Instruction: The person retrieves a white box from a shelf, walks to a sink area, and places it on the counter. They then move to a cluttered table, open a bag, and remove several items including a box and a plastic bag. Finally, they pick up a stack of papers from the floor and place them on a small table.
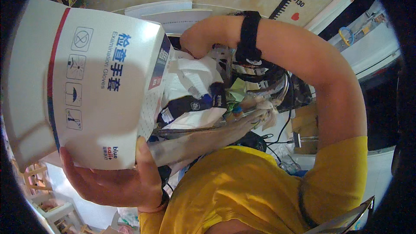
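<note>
My left hand [110, 182] grips the lower end of a large white cardboard box of examination gloves [97, 104], thumb on one edge and fingers at the other. The box fills the left of the view and bears blue and red print and handling symbols. My right arm bends across the top, a black strap on its wrist. My right hand [198, 40] is by the box's upper right corner, above a crumpled white package [191, 71] with a dark printed band. Its fingers are hidden. A clear plastic bag [201, 139] lies below the package.
A height chart with red hearts [289, 0] is on the wall at the top. White panels [182, 18] stand behind my right hand. Black cables [282, 130] and a brown cardboard piece [304, 123] lie to the right. Wooden and white furniture [58, 211] shows at the lower left.
</note>
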Action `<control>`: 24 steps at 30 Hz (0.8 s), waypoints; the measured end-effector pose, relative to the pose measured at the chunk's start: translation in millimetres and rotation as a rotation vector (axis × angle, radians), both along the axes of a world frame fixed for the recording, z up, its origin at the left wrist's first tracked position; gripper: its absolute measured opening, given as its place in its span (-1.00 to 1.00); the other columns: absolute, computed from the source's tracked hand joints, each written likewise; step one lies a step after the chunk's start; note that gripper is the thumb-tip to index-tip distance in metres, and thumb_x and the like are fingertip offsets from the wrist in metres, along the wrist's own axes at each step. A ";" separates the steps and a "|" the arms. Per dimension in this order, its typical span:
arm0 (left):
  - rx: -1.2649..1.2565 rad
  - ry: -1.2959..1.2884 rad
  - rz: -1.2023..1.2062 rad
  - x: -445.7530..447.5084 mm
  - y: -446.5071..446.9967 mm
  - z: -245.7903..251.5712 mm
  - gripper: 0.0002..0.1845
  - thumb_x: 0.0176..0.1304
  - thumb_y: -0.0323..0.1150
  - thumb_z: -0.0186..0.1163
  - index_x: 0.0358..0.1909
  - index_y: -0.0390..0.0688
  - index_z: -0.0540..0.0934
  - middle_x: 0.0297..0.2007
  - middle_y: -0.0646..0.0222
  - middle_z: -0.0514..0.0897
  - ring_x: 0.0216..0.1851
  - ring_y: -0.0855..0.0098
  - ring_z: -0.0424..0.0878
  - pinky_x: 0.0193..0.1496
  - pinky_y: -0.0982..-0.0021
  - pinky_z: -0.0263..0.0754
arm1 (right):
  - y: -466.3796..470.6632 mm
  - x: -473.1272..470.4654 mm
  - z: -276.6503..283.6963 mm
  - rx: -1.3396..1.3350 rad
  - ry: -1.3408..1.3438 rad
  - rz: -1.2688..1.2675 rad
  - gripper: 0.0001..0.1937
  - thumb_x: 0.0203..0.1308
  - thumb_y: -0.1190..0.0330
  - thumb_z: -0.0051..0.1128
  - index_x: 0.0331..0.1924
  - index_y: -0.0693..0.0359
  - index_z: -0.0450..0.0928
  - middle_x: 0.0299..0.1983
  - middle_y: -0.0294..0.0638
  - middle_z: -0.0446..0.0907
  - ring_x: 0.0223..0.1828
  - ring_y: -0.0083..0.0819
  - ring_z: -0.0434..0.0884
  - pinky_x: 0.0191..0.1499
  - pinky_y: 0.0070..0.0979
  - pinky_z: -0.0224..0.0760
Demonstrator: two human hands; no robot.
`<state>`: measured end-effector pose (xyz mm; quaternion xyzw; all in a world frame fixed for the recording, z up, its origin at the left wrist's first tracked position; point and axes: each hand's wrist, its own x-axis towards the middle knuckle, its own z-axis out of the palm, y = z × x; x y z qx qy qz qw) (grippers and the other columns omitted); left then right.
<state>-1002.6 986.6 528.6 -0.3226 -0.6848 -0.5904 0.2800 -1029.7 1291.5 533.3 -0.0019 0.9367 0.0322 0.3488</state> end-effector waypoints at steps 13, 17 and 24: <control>-0.028 0.009 -0.036 -12.0 0.3 -21.6 -0.12 -0.01 -0.35 0.40 0.29 -0.40 0.12 0.26 0.04 0.25 0.28 0.11 0.26 0.33 0.12 0.18 | 44.6 -7.0 -88.2 -0.214 0.157 0.058 -0.72 0.09 0.22 0.11 -0.30 0.29 0.65 -0.22 0.02 0.66 -0.27 -0.12 0.65 -0.19 -0.16 0.50; 0.026 -0.005 -0.075 -13.8 5.4 -26.1 -0.13 -0.02 -0.38 0.39 0.29 -0.39 0.14 0.26 0.05 0.26 0.28 0.12 0.27 0.31 0.12 0.21 | 36.0 -6.1 -77.4 -0.090 0.340 -0.170 -0.71 -0.03 0.23 0.27 -0.30 0.28 0.64 -0.31 -0.03 0.67 -0.40 -0.23 0.64 -0.32 -0.27 0.48; 0.063 -0.077 -0.071 -2.4 7.8 -18.5 -0.14 -0.07 -0.44 0.39 0.30 -0.32 0.17 0.23 0.08 0.31 0.23 0.13 0.35 0.26 0.18 0.29 | 0.0 30.5 47.6 -0.425 0.464 -0.496 -0.82 -0.03 0.35 0.29 -0.33 0.26 0.67 -0.49 -0.22 0.64 -0.51 -0.54 0.59 -0.48 -0.51 0.40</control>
